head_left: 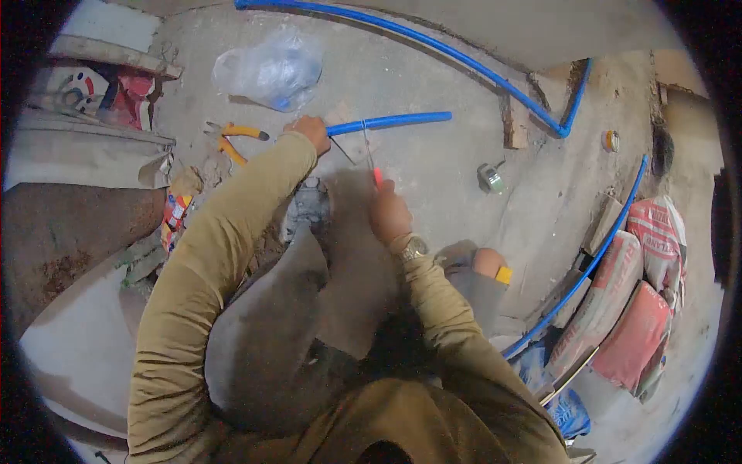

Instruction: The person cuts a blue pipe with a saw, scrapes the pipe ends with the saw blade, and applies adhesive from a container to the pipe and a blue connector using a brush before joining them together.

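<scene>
A short blue pipe [406, 120] lies nearly level across the upper middle of the view. My left hand [311, 133] is closed round its left end. My right hand [390, 213], below the pipe, is closed on the red handle of a thin-framed saw [377, 176]. The saw's thin frame reaches up to the pipe and touches or crosses it near the left hand. Left of my left hand lie pliers with yellow-orange handles [246, 132].
A clear plastic bag [280, 71] lies beyond the pliers. Long blue pipe [464, 60] runs along the far wall, and another blue pipe [591, 267] rests by cement sacks [634, 332] at right. A tape roll [490, 178] and a small round tin [610, 141] are on the floor.
</scene>
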The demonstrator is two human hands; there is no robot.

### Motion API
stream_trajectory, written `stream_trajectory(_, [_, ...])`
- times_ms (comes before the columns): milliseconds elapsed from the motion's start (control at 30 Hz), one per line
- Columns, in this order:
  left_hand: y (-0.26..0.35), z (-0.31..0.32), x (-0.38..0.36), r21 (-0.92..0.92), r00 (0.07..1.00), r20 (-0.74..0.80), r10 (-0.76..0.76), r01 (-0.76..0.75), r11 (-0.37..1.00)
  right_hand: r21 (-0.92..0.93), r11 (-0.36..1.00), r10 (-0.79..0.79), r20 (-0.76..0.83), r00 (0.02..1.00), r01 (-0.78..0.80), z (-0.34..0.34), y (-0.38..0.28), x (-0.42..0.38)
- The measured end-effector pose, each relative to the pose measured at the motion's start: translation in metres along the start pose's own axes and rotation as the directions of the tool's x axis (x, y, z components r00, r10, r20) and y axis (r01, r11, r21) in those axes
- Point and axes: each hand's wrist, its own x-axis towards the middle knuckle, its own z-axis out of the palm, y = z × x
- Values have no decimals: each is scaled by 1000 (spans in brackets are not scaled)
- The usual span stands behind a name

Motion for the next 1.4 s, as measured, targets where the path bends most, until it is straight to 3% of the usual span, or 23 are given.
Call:
stream_trajectory(67, [4,2,-8,-11,1000,19,-13,14,1000,-114,991,-70,29,997,73,10,5,16])
stream_trajectory(167, [4,-1,-11,-23,1000,28,10,-9,1000,-59,998,-5,-55,998,2,-2,-20,47])
stream_trajectory(267, [9,6,-6,77,994,85,70,-76,994,2,994,110,19,994,-110,2,-5,27])
stream_trajectory(367, [12,9,-13,27,998,27,64,-65,998,-10,1000,25,-128,991,-26,7,-6,16])
stream_trajectory(433, [9,18,-7,-18,998,-27,65,-65,998,-13,1000,8,-131,991,-10,13,3,29])
stream_trajectory(467, [6,27,-7,-41,997,-44,61,-62,997,-14,1000,3,-123,992,-5,21,11,30])
stream_trajectory(567, [7,13,-12,-25,997,49,58,-56,998,124,957,246,131,960,-262,5,0,6])
stream_trajectory(667, [8,25,-8,-41,999,-22,50,-50,998,79,996,33,14,999,-34,18,28,-16])
stream_trajectory(767, [5,27,-7,-11,996,-45,72,-72,997,51,999,-12,-78,997,16,16,10,39])
stream_trajectory(833, [9,17,-16,-8,999,30,33,-33,999,-4,999,-49,-49,998,49,36,32,12])
stream_trajectory(1000, [10,32,-14,0,998,52,41,-41,999,102,993,69,-34,997,-65,23,28,-17])
stream_trajectory(1067, [9,21,-12,-35,998,-34,52,-53,998,-5,997,-76,-116,990,76,17,18,43])
stream_trajectory(1167, [6,22,-17,-61,994,-78,82,-87,994,2,1000,-23,-53,998,23,11,10,46])
stream_trajectory(1267, [8,28,-25,-140,991,11,-134,135,981,28,999,-18,-53,998,19,8,7,34])
stream_trajectory(1400, [1,33,-15,-194,987,-7,-163,159,968,49,999,20,-69,997,-17,10,17,8])
